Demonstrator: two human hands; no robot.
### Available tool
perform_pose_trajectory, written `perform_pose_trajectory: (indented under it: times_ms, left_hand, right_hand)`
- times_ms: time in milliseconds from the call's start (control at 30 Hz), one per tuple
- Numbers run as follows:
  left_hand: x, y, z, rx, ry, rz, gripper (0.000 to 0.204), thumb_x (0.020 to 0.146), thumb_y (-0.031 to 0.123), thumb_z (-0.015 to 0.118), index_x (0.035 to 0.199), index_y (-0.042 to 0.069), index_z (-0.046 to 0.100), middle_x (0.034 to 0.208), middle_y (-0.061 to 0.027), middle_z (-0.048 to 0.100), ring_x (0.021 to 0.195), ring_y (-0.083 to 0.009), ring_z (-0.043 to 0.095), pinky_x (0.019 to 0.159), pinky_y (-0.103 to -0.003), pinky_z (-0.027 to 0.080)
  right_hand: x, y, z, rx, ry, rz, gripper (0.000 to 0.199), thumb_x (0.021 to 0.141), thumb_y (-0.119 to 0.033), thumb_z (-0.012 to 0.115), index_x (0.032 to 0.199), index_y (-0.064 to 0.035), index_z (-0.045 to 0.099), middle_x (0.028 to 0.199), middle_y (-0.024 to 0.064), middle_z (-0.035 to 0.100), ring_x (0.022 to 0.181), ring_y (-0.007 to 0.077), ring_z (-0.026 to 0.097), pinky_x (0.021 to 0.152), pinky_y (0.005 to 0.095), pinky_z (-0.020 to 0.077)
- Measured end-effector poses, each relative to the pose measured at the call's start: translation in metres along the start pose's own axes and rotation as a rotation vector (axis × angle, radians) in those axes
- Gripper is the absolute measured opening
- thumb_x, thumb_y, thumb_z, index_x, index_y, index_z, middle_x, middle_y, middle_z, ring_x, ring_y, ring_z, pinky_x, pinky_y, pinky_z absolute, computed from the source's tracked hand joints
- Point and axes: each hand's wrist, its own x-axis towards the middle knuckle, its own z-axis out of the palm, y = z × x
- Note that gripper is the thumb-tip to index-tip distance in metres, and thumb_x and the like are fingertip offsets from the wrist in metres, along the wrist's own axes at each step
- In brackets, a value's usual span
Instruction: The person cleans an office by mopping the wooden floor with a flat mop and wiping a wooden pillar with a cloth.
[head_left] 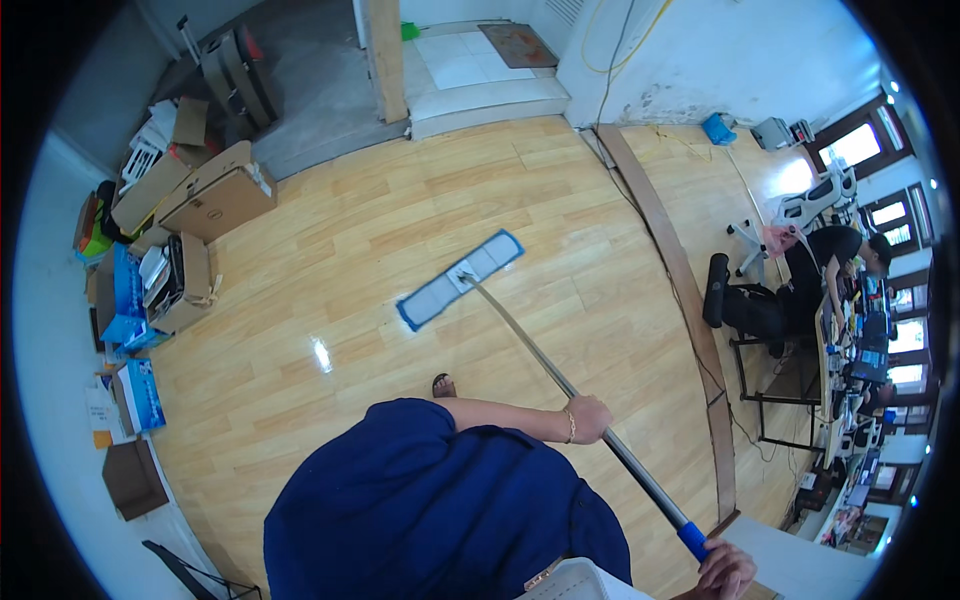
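Note:
A flat mop with a blue-edged, pale grey head (462,278) lies on the wood-look floor (330,260), its head set at a slant. From the head a metal pole (535,350) runs down to the right and ends in a blue grip (692,538). My left hand (588,418), with a bracelet at the wrist, is wrapped round the middle of the pole. At the upper end, beside the blue grip, my right hand (725,570) is closed on the handle. One sandalled foot (444,385) shows beyond my dark blue top.
Cardboard boxes (220,195) and blue cartons line the left wall, near a suitcase (240,80). A wooden post (385,60) and a raised tiled step (490,105) stand ahead. Right of a brown floor strip (665,240) with cables, a person (815,270) sits at a cluttered desk.

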Motion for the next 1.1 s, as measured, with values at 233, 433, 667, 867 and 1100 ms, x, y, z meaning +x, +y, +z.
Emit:
perform_pose_trajectory:
  times_ms: [233, 433, 667, 867, 1100]
  left_hand:
    - [0.051, 0.005, 0.009, 0.022, -0.091, 0.127, 0.011, 0.068, 0.019, 0.064, 0.069, 0.008, 0.068, 0.072, -0.0137, 0.065, 0.073, -0.0313, 0.064, 0.061, -0.042, 0.052]
    - [0.105, -0.038, -0.010, 0.125, -0.050, 0.123, 0.010, 0.066, 0.016, 0.063, 0.069, 0.007, 0.068, 0.071, -0.0138, 0.064, 0.072, -0.0310, 0.064, 0.060, -0.041, 0.052]
    - [0.215, -0.143, -0.051, 0.285, 0.244, -0.388, 0.017, 0.072, 0.015, 0.058, 0.083, 0.007, 0.067, 0.085, -0.0153, 0.064, 0.082, -0.0328, 0.062, 0.066, -0.041, 0.052]
    - [0.247, -0.150, -0.107, -1.015, 0.598, -0.695, 0.027, 0.089, 0.022, 0.046, 0.111, 0.009, 0.054, 0.090, -0.0125, 0.064, 0.086, -0.0310, 0.063, 0.069, -0.042, 0.052]
    - [0.249, -0.138, -0.097, -1.994, 0.662, -0.499, 0.030, 0.092, 0.039, 0.045, 0.110, 0.014, 0.052, 0.088, -0.0092, 0.062, 0.076, -0.0229, 0.063, 0.069, -0.039, 0.054]
  right_hand:
    - [-0.007, -0.005, -0.005, -0.156, -0.042, -0.013, 0.031, 0.089, -0.020, 0.045, 0.062, -0.0049, 0.047, 0.054, 0.0085, 0.051, 0.053, 0.0247, 0.051, 0.067, 0.0492, 0.0446]
    - [0.017, 0.054, 0.015, -0.065, 0.389, 0.031, 0.038, 0.092, -0.035, 0.045, 0.068, -0.0065, 0.048, 0.055, 0.0038, 0.037, 0.055, 0.0225, 0.045, 0.064, 0.0400, 0.0417]
    - [0.114, 0.208, -0.020, -0.027, 0.337, -0.114, 0.023, 0.082, -0.006, 0.049, 0.060, 0.0013, 0.053, 0.054, 0.0084, 0.050, 0.050, 0.0177, 0.047, 0.064, 0.0381, 0.0465]
    - [0.249, 0.296, -0.036, 0.007, 0.175, 0.008, 0.014, 0.084, -0.005, 0.052, 0.072, 0.0024, 0.055, 0.065, 0.0066, 0.054, 0.056, 0.0108, 0.048, 0.052, 0.0228, 0.0364]
    - [0.309, 0.401, -0.004, -0.312, 0.013, -0.236, 0.029, 0.082, -0.023, 0.059, 0.108, -0.0093, 0.055, 0.111, 0.0136, 0.055, 0.106, 0.0301, 0.050, 0.086, 0.0438, 0.0385]
